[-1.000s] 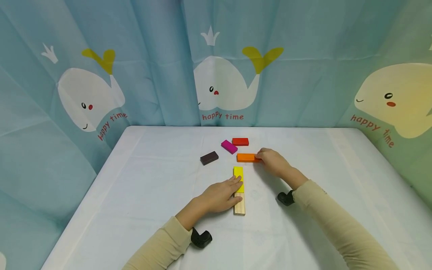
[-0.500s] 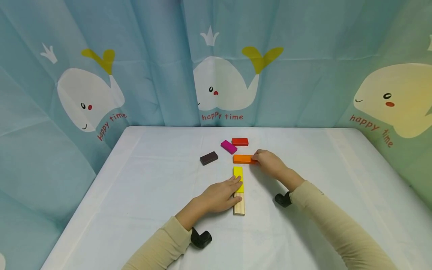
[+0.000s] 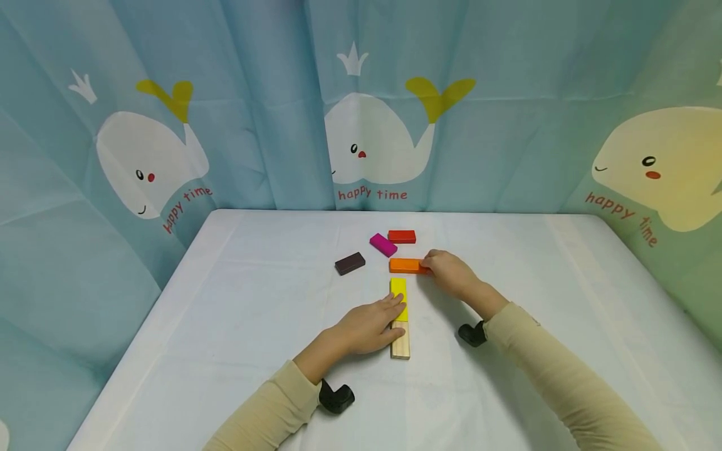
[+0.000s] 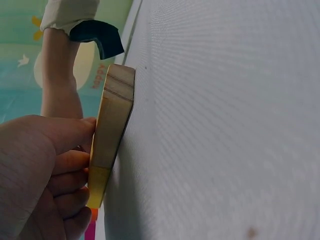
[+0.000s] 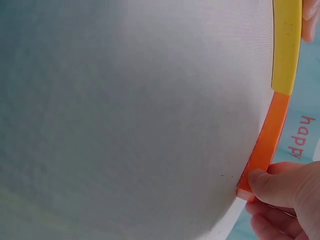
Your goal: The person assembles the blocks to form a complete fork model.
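Note:
My left hand [image 3: 369,326] rests its outstretched fingers on a yellow block [image 3: 398,286] and its thumb on a plain wooden block [image 3: 400,348]. Those two lie end to end in a line, the wooden one nearer me; its end also shows in the left wrist view [image 4: 114,107]. Just beyond the yellow block, an orange block [image 3: 405,266] lies crosswise on the table. The right hand [image 3: 454,275] pinches the orange block's right end between thumb and fingers, plain in the right wrist view [image 5: 265,137]. A narrow strip of table shows between yellow and orange in the head view.
Farther back lie a dark brown block [image 3: 350,264], a magenta block [image 3: 383,245] and a red block [image 3: 402,237], the last two close together. A white cloth covers the table [image 3: 237,300]. Behind it hangs a blue curtain [image 3: 271,125] printed with whales.
The right hand has slid the orange block slightly left and toward me, then held it still over the last half second. My left hand and its two blocks have stayed put.

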`<state>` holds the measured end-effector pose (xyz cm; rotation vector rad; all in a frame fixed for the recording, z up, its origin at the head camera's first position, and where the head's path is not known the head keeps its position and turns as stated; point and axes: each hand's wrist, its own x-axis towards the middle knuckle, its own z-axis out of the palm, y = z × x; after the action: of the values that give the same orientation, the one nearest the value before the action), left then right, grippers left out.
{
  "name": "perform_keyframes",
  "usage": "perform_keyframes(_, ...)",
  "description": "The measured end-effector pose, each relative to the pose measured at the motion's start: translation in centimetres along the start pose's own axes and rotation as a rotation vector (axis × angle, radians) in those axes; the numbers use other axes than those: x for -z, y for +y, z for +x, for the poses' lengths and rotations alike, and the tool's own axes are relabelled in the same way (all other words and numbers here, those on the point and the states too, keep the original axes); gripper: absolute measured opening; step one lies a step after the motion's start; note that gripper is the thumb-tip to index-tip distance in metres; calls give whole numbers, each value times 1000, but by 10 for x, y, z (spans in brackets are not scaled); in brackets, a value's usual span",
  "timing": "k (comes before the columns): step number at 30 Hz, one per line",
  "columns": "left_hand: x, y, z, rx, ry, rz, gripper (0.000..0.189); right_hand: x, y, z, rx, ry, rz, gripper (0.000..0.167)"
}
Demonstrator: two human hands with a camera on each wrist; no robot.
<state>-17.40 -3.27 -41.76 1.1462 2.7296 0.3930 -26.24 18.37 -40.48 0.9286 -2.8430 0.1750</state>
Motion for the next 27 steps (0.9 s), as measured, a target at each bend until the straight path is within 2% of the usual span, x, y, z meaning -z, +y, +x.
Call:
perform_keyframes(8, 0, 1, -1, -2, 2, 0, 56, 0, -2, -2, 11, 0, 10, 14)
perform_keyframes(21, 2, 3, 0, 1, 3, -2, 55, 0, -7, 0, -20, -23, 14, 16)
perform_keyframes(27, 2, 2, -1, -4, 7, 5, 55, -1, -8, 0, 2, -15, 11, 15)
